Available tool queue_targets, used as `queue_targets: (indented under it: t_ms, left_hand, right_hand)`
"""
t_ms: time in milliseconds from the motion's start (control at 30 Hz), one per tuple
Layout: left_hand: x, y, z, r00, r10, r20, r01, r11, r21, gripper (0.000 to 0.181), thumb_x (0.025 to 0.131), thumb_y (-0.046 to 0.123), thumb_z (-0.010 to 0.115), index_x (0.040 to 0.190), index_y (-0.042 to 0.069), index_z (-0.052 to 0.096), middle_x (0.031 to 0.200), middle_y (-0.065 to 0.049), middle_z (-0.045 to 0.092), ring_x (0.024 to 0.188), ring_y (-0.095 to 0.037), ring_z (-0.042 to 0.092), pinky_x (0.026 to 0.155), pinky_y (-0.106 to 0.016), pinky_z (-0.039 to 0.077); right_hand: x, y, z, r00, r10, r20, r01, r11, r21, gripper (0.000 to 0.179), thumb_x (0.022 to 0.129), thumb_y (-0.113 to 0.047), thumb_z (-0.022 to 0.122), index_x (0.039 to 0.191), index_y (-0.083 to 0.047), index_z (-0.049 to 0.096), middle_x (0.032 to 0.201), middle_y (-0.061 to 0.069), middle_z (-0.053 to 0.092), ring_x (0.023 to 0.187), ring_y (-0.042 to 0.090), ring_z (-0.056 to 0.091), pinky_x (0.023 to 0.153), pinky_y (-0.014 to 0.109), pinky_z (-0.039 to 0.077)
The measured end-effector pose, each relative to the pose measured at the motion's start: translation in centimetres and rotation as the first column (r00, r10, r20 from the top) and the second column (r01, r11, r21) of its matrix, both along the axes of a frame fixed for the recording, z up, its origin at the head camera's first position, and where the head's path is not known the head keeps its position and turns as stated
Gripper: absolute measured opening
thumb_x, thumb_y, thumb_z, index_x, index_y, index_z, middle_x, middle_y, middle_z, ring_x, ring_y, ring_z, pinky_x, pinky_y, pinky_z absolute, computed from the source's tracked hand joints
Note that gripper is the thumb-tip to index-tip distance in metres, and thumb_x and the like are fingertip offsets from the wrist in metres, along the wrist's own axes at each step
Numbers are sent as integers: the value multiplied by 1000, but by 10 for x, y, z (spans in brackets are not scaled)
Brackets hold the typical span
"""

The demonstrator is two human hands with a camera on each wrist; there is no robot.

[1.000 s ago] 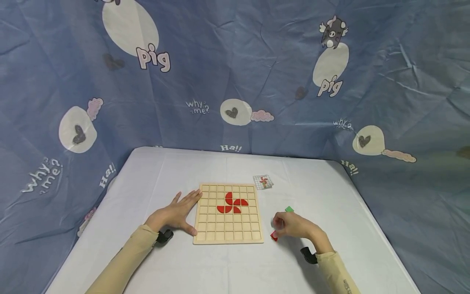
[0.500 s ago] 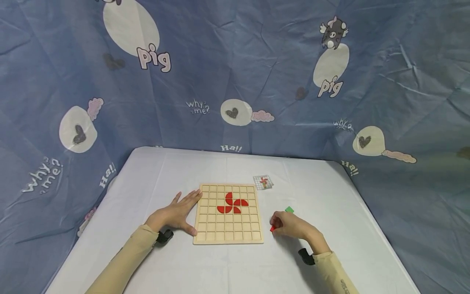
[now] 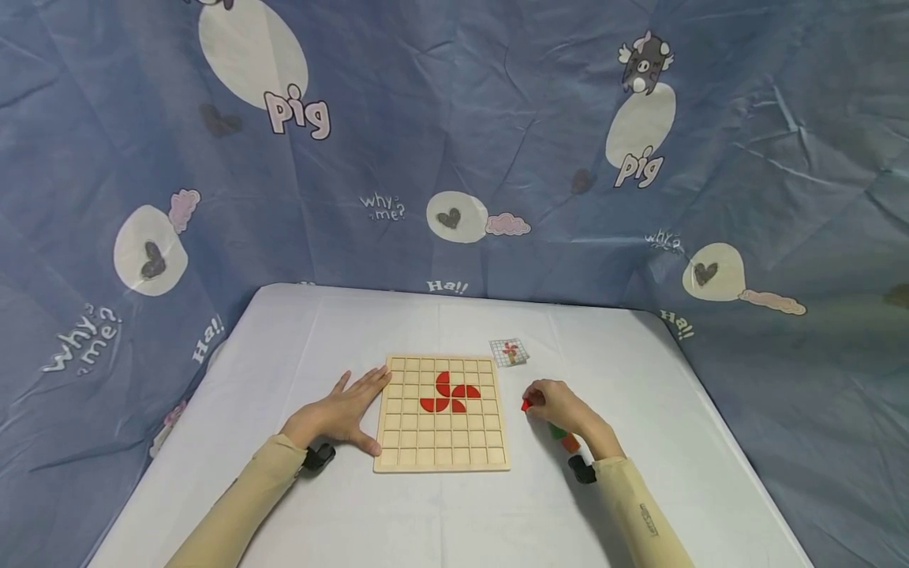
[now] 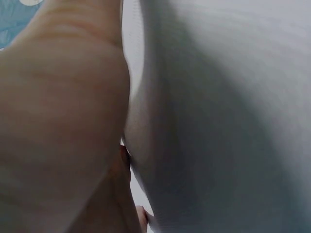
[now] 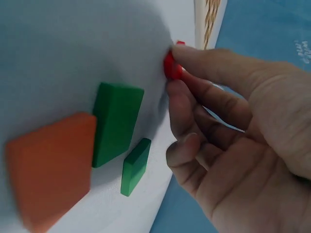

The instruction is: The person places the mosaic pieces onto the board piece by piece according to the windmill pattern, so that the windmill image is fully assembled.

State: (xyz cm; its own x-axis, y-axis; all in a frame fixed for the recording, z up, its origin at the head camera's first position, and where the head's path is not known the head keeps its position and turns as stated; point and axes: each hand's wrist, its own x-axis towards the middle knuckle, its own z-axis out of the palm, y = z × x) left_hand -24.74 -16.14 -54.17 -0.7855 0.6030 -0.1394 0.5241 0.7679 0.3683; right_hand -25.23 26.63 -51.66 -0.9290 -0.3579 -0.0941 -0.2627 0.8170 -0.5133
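Note:
In the head view my left hand (image 3: 344, 410) lies with fingers spread along the left edge of the square wooden grid board (image 3: 398, 442). Several red quarter-round pieces (image 3: 443, 380) form a pinwheel on the board. Off the board's right edge, my right hand (image 3: 561, 406) pinches a small red piece (image 5: 173, 68) between thumb and index finger. A further bit of red shows just past the thumb tip in the right wrist view. The remaining fingers of that hand are curled loosely. The left wrist view shows mostly the left forearm and palm side close up.
Under the right wrist lie a green block (image 5: 116, 126), a smaller green piece (image 5: 136, 167) and an orange block (image 5: 53, 170). A printed card (image 3: 509, 352) with a pinwheel picture sits beyond the board's far right corner. White cloth covers the table (image 3: 334, 513).
My right hand has moved away from me along the board's right side, carrying the red. Green and orange blocks now show under its wrist. The left hand and board have stayed put.

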Motion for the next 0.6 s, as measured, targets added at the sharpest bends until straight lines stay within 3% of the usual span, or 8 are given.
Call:
queue_targets:
  t_ms: [233, 600]
  left_hand:
    - [0, 1, -1, 1000, 4, 7, -4, 1000, -1, 140, 54, 75, 74, 155, 4, 8, 163, -14, 5, 150, -33, 6, 117, -64, -1]
    - [0, 1, -2, 1000, 0, -4, 0, 1000, -3, 140, 54, 77, 72, 155, 4, 8, 163, -14, 5, 150, -34, 7, 117, -65, 0]
  right_hand:
    - [-20, -2, -4, 995, -58, -82, 61, 998, 24, 18, 81, 0, 71, 98, -4, 71, 90, 5, 67, 79, 13, 58, 71, 30, 51]
    - [-30, -2, -6, 992, -71, -108, 74, 997, 20, 17, 82, -3, 71, 99, -6, 72, 90, 4, 65, 79, 13, 56, 71, 29, 49]
